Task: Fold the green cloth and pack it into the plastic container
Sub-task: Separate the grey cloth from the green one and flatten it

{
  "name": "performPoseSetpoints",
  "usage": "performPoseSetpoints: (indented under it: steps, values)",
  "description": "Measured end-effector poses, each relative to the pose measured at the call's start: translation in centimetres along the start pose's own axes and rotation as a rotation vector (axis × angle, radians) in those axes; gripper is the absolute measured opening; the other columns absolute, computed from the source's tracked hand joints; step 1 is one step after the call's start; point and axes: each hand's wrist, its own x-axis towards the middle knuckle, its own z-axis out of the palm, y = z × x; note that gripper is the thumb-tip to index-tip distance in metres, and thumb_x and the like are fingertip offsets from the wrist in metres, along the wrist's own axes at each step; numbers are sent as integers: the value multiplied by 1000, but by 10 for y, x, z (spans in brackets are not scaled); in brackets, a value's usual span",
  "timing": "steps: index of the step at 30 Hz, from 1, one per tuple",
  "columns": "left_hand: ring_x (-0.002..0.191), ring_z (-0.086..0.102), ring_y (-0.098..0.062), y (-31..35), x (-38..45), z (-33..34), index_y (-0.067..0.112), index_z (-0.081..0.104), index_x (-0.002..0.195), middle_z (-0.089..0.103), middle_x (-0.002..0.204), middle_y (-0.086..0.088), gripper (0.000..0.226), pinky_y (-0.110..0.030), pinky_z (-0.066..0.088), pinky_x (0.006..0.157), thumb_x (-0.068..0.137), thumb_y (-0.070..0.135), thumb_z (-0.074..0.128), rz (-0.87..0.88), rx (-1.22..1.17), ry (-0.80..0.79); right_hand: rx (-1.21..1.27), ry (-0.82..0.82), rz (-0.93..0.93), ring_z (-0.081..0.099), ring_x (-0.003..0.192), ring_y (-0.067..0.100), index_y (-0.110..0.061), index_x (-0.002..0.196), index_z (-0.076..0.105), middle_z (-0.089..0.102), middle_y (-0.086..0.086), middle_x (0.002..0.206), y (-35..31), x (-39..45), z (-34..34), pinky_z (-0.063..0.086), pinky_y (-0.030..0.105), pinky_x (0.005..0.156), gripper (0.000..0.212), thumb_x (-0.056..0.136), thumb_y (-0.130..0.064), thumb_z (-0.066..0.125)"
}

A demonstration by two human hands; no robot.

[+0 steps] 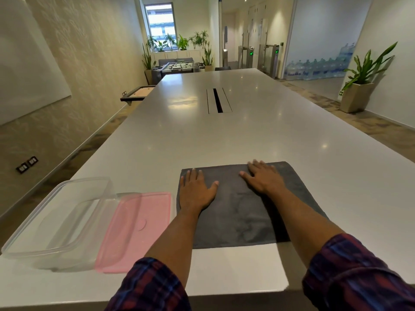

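Observation:
The cloth (pixel 242 212), dark grey-green, lies flat as a rectangle on the white table (pixel 224 135) in front of me. My left hand (pixel 195 189) presses flat on its left part, fingers straight and spread. My right hand (pixel 262 176) lies flat on its upper right part, fingers straight too. Left of the cloth sits the clear plastic container (pixel 60 221), open and empty. Its pink lid (pixel 134 230) lies flat between the container and the cloth, partly under the container's right rim.
The table's near edge (pixel 202 295) runs just below my forearms. A cable slot (pixel 217 101) sits in the middle of the table far ahead. Potted plants and a foosball table stand beyond the far end.

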Motion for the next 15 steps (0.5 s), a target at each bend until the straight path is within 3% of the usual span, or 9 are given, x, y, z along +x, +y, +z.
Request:
performPoseSetpoints:
  steps: [5,11,15]
  values:
    - [158,6,-25,0,3,1,12,16,162,12,170,-9,87,-46,4,127,96,69,25,1,72,-29,-43,17,141,4,158,27,-18,164,11,5,9,172,33,-7,-6,4,49,127,76,103,-64,12]
    - [157,5,-26,0,5,4,12,12,162,10,170,-10,87,-46,3,127,97,68,21,3,121,-46,-8,103,-114,-2,158,20,-19,164,6,0,3,172,-59,-47,9,-2,47,127,69,106,-55,14]
    - [157,7,-25,1,2,2,11,14,162,12,170,-10,87,-45,4,127,98,68,23,4,109,-40,15,99,-108,-1,158,18,-19,164,7,1,2,172,-85,-74,31,-1,48,127,69,106,-55,16]
